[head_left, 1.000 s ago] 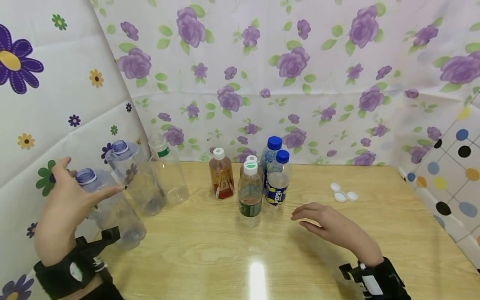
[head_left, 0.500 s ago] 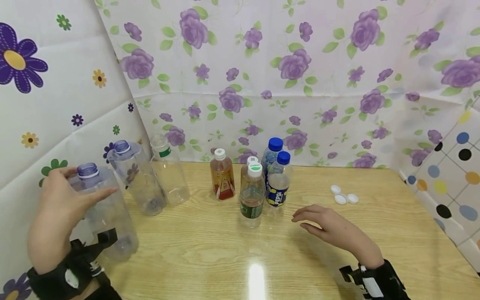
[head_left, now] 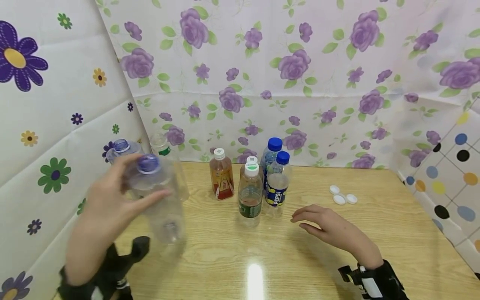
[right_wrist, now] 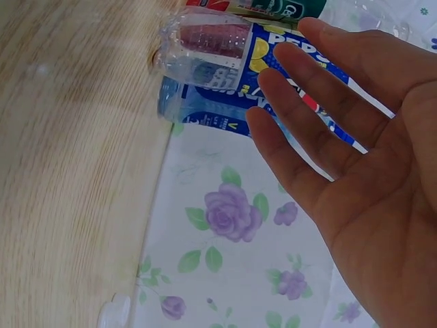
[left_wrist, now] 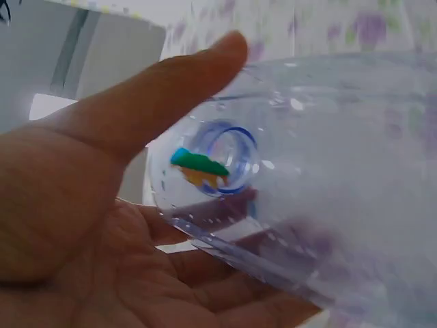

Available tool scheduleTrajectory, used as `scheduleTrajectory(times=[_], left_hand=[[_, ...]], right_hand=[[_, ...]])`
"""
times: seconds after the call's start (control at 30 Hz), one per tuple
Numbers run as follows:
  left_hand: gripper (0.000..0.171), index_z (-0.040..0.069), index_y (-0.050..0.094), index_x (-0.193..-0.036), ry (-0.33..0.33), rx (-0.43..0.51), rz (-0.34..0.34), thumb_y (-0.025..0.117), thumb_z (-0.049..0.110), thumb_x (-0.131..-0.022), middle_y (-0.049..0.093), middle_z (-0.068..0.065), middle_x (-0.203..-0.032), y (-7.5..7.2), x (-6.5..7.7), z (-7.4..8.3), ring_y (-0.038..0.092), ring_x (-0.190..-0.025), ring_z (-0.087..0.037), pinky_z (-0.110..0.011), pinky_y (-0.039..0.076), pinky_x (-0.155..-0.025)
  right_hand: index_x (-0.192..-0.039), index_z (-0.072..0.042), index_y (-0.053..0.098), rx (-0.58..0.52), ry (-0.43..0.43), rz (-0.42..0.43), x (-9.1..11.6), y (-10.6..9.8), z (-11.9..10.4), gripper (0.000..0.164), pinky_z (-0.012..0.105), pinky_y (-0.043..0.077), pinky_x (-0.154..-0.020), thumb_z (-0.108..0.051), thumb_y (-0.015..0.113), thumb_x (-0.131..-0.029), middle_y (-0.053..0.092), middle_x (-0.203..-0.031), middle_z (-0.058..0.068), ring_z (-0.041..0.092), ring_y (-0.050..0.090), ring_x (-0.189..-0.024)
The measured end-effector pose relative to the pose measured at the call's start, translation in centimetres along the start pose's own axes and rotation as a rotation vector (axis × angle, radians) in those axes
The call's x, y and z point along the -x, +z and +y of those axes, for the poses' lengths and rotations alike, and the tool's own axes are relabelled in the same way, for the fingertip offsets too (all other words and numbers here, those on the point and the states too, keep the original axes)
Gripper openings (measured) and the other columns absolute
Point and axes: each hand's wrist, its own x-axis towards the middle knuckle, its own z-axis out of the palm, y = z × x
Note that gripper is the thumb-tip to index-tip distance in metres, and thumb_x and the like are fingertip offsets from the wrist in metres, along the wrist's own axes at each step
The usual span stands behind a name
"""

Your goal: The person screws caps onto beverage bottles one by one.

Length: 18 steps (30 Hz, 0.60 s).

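My left hand grips a large clear plastic bottle by its upper body, thumb on the near side and fingers around the back. The bottle has a bluish, capless neck and stands nearly upright. In the left wrist view the thumb and fingers lie on either side of the bottle, with its open mouth showing through the wall. My right hand hovers over the table with relaxed fingers, holding nothing. Nearest to it is a Pepsi bottle with a blue cap, also seen as the Pepsi bottle in the right wrist view.
Behind the held bottle stand another capless bottle and a clear one with a green neck label. A green-labelled bottle, an amber drink bottle and a blue-capped bottle stand mid-table. Three white caps lie at right.
My left hand has closed around the large bottle and carried it rightward from the left wall, now in front of the other capless bottles. The right hand has stayed in place.
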Motion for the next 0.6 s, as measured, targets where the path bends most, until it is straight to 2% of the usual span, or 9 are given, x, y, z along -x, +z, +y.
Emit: scheduleTrajectory(times=[0.07,0.2,0.3,0.37,0.47,0.6], left_hand=[[0.089,0.005,0.040,-0.150,0.113,0.045,-0.040,0.088,0.030,-0.079,0.059,-0.018,-0.136,2.3,-0.5,1.5,0.061,-0.118,-0.037,-0.054,0.054,-0.099],[0.088,0.005,0.043,-0.147,0.309,0.179,-0.164,0.090,0.026,-0.075,0.060,-0.008,-0.136,8.1,-1.3,3.9,0.060,-0.121,-0.026,-0.043,0.053,-0.104],[0.089,0.006,0.044,-0.148,0.426,0.278,-0.254,0.091,0.025,-0.075,0.058,-0.006,-0.140,12.2,-1.5,5.0,0.059,-0.124,-0.022,-0.036,0.051,-0.106],[0.088,0.006,0.043,-0.148,0.482,0.342,-0.285,0.091,0.022,-0.076,0.056,-0.006,-0.143,14.3,-1.5,5.3,0.057,-0.128,-0.020,-0.033,0.051,-0.107],[0.083,0.009,0.046,-0.147,0.523,0.410,-0.275,0.091,0.020,-0.078,0.054,-0.005,-0.146,16.4,-1.5,5.4,0.054,-0.132,-0.018,-0.031,0.050,-0.108],[0.081,0.012,0.044,-0.149,0.495,0.466,-0.258,0.088,0.018,-0.081,0.050,-0.004,-0.150,17.8,-1.4,5.1,0.051,-0.136,-0.017,-0.032,0.049,-0.110]], right_hand=[[-0.120,-0.016,0.071,-0.003,0.003,0.000,0.1,0.0,0.0,0.030,0.042,0.061,-0.088,-0.001,0.071,-0.094,0.069,-0.121,0.002,0.025,0.066,-0.111],[-0.120,-0.017,0.071,0.003,0.000,0.008,0.3,0.0,0.2,0.032,0.042,0.061,-0.087,0.000,0.072,-0.092,0.069,-0.120,0.002,0.025,0.067,-0.111],[-0.117,-0.014,0.072,0.014,-0.019,0.028,0.3,0.0,0.4,0.031,0.041,0.061,-0.087,0.001,0.074,-0.090,0.070,-0.119,0.002,0.024,0.067,-0.110],[-0.115,-0.012,0.073,0.020,-0.033,0.044,0.2,0.1,0.5,0.030,0.041,0.061,-0.087,0.001,0.075,-0.089,0.070,-0.117,0.002,0.023,0.067,-0.109],[-0.113,-0.010,0.073,0.023,-0.043,0.061,0.1,0.2,0.7,0.029,0.041,0.061,-0.086,0.002,0.076,-0.087,0.071,-0.116,0.002,0.023,0.068,-0.107],[-0.113,-0.011,0.073,0.025,-0.038,0.046,0.1,0.3,0.6,0.028,0.041,0.061,-0.086,0.001,0.075,-0.088,0.071,-0.115,0.001,0.023,0.068,-0.106]])
